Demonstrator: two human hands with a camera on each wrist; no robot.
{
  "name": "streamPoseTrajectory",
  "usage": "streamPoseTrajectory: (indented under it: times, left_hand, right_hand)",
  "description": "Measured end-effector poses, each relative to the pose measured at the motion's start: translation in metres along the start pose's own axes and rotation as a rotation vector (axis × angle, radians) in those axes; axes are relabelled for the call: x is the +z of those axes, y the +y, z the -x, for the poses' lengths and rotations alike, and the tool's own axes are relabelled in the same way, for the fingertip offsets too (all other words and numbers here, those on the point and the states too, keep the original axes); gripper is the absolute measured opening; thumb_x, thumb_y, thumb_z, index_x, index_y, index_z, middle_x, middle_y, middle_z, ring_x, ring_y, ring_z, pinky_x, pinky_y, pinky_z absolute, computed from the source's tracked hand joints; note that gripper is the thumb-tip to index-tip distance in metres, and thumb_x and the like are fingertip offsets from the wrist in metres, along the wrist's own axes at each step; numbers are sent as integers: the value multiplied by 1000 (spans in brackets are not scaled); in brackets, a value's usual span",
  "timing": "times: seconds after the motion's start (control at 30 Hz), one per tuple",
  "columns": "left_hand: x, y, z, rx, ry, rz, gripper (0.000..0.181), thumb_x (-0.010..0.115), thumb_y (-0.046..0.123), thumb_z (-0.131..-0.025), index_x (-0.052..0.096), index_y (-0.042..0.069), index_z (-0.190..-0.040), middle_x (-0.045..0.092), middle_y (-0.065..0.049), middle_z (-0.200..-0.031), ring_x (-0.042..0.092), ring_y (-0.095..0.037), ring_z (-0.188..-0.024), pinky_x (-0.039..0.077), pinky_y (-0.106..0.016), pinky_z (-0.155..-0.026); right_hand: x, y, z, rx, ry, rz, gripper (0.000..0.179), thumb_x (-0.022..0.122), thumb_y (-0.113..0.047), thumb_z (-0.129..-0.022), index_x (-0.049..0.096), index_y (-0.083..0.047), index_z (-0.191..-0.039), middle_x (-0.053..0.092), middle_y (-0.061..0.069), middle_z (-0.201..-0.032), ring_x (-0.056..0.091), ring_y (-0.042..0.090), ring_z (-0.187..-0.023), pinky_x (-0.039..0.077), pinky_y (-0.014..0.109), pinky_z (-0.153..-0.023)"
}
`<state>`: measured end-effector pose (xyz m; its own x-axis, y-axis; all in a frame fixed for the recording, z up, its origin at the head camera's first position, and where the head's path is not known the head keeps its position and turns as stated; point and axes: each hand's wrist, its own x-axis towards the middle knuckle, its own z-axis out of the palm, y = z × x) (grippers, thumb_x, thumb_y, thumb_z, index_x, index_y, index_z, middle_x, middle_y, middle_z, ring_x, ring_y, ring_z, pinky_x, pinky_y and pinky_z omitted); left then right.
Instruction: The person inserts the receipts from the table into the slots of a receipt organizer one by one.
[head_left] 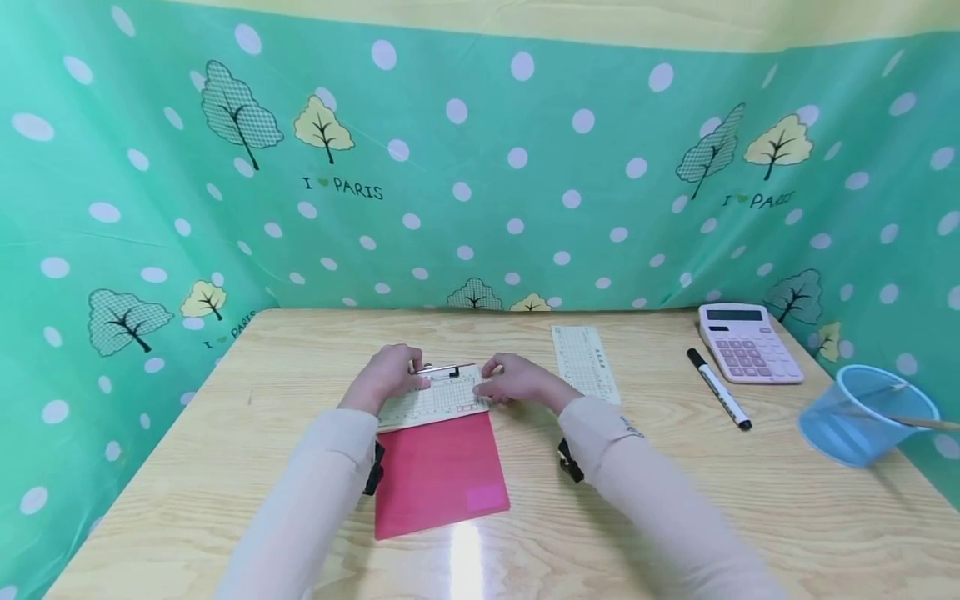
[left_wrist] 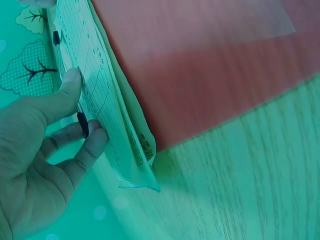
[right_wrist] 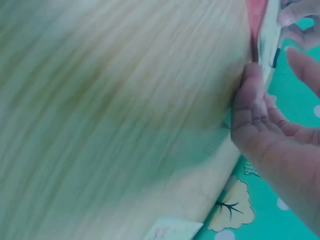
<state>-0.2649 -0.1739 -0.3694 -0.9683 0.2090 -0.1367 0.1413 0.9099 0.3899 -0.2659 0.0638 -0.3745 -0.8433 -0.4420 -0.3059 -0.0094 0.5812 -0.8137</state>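
Observation:
A red clip folder (head_left: pixel 444 479) lies on the table, with several printed paper forms (head_left: pixel 431 406) across its far end. A metal clip (head_left: pixel 442 369) with black tips stands at the forms' far edge. My left hand (head_left: pixel 388 375) pinches the clip between thumb and fingers; in the left wrist view the forms (left_wrist: pixel 102 95) fan apart at their near corner. At the right edge of the forms is my right hand (head_left: pixel 517 379), its thumb over the paper and its other fingers along the side. The right wrist view shows those fingertips (right_wrist: pixel 252 75) touching the edge.
Another printed form (head_left: pixel 585 362) lies right of my right hand. Farther right are a black-capped marker (head_left: pixel 718 389), a pink calculator (head_left: pixel 750 343) and a blue mesh pen cup (head_left: pixel 866 417) with a stick inside. A green dotted curtain (head_left: pixel 517 192) hangs behind the wooden table (head_left: pixel 247 467).

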Motion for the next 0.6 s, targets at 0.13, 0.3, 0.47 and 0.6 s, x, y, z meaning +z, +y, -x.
streamPoseTrajectory:
  times: [0.13, 0.3, 0.47, 0.6]
  left_hand:
    - [-1, 1, 1, -11, 0, 4, 22, 78, 20, -91, 61, 7, -85, 60, -8, -84, 51, -23, -79, 44, -38, -76]
    - [-1, 1, 1, 3, 15, 5, 29, 79, 28, -90, 61, 6, -82, 58, -7, -81, 50, -22, -78, 43, -36, -74]
    - [1, 0, 1, -13, 16, 23, 30, 79, 30, -91, 62, 6, -84, 60, -8, -85, 51, -22, -80, 44, -38, -75]
    - [2, 1, 1, -7, 19, 24, 30, 78, 31, -91, 63, 6, -84, 60, -9, -86, 51, -23, -80, 44, -38, -76]
  right_hand:
    - [-13, 4, 10, -38, 17, 36, 39, 69, -20, -98, 57, 3, -127, 67, 13, -95, 65, 23, -82, 54, 34, -75]
    - [-41, 14, 25, -55, 105, 136, 35, 67, -22, -99, 61, 0, -125, 68, 15, -104, 67, 28, -92, 55, 41, -82]
    - [-70, 36, 38, -10, 245, 223, 34, 65, -25, -100, 63, -1, -123, 67, 14, -110, 64, 29, -99, 52, 43, -86]
    - [-86, 56, 51, 54, 331, 257, 41, 65, -27, -100, 60, 3, -128, 63, 20, -117, 60, 34, -106, 50, 45, -88]
